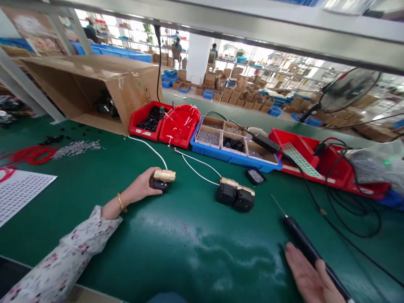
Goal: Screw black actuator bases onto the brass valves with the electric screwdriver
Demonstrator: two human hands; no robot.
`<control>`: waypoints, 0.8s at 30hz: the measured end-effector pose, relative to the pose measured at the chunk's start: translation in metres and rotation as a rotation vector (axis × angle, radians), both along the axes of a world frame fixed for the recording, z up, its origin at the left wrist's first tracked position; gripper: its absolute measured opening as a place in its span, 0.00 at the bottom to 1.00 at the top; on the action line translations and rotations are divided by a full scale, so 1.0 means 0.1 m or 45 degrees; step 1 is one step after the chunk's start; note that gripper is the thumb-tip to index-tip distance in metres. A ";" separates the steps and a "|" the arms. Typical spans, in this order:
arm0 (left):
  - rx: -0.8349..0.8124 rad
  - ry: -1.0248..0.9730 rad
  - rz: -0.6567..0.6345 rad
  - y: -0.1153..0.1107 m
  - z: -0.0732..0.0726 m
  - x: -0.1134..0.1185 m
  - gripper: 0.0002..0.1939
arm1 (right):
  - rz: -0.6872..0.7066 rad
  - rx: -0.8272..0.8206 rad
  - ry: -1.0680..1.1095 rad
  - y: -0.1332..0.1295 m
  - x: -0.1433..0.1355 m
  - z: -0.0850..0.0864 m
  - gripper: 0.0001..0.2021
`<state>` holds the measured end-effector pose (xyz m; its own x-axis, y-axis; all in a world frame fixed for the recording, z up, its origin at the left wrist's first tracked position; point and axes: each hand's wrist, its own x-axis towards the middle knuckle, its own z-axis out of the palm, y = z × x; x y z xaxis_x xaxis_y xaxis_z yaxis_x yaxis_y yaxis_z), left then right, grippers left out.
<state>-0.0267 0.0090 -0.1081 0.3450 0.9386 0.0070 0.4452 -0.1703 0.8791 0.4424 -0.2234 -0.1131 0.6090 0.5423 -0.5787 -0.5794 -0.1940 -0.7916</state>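
My left hand (143,184) is closed around the near side of a brass valve with a black housing (162,181), which rests on the green table with a white cable behind it. Two more black-and-brass valve units (235,195) stand side by side at the middle. At the lower right, my right hand (307,273) has its fingers stretched out, palm partly up, beside a black electric screwdriver (303,240). The screwdriver lies on the table, its thin bit pointing up and left. Whether my thumb touches its handle is hard to tell.
Red bins (179,124) and a blue tray of screws (233,158) line the back. A small black box (255,176) sits before them. Black cables (334,223) loop at right. A cardboard box (126,90), red wires (38,155) and a dotted white sheet (22,193) are at left.
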 end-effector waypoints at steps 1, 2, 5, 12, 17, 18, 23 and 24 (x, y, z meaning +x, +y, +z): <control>0.021 0.021 -0.003 -0.09 -0.02 0.09 0.36 | 0.071 0.002 -0.111 0.05 -0.09 -0.02 0.26; 0.039 0.039 0.000 -0.18 -0.03 0.18 0.35 | 0.151 0.009 -0.233 0.10 -0.21 -0.04 0.25; 0.091 0.100 0.021 -0.46 -0.02 0.37 0.33 | 0.460 0.063 -0.475 0.30 -0.78 -0.08 0.24; 0.245 0.254 0.140 -1.13 0.01 0.42 0.10 | 1.390 0.143 -0.974 0.94 -2.12 0.04 0.02; 0.077 0.531 -0.256 -1.19 0.02 0.68 0.14 | 1.534 -0.009 -1.301 1.14 -2.30 0.10 0.08; 0.061 0.605 -0.280 -1.16 0.04 0.74 0.14 | 1.560 -0.022 -1.326 1.13 -2.31 0.10 0.08; -0.066 0.785 -0.272 -1.09 0.05 0.91 0.13 | 1.508 -0.025 -1.358 1.04 -2.36 -0.06 0.11; -0.087 0.791 -0.246 -1.11 -0.01 0.90 0.14 | 1.471 -0.007 -1.336 1.05 -2.34 -0.12 0.11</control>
